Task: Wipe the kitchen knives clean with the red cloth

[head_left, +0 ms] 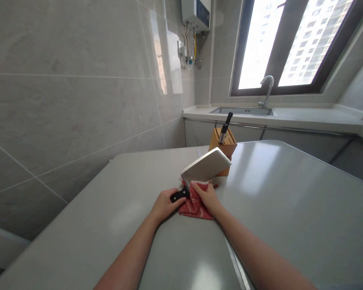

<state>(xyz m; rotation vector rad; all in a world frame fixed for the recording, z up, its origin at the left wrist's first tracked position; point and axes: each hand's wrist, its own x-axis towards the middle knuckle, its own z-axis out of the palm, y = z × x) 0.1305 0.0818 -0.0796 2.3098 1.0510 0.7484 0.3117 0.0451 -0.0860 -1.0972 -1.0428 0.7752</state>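
My left hand [166, 205] is closed around the black handle of a cleaver [206, 165]. Its broad pale blade tilts up and to the right, away from me. A red cloth [196, 206] with a whitish edge is bunched in my right hand [209, 196], close to where the blade meets the handle. Part of the cloth hangs down to the table. Behind the blade stands a wooden knife block [217, 139], partly hidden by it, with black-handled tools [224, 128] in its slots. A small red item [215, 186] shows just beyond my right hand.
The light grey table [278, 217] spreads around my arms, with a seam running along it. A tiled wall [78, 100] rises on the left. Beyond the table is a counter with a sink [245, 111] and a faucet [268, 90] under a window.
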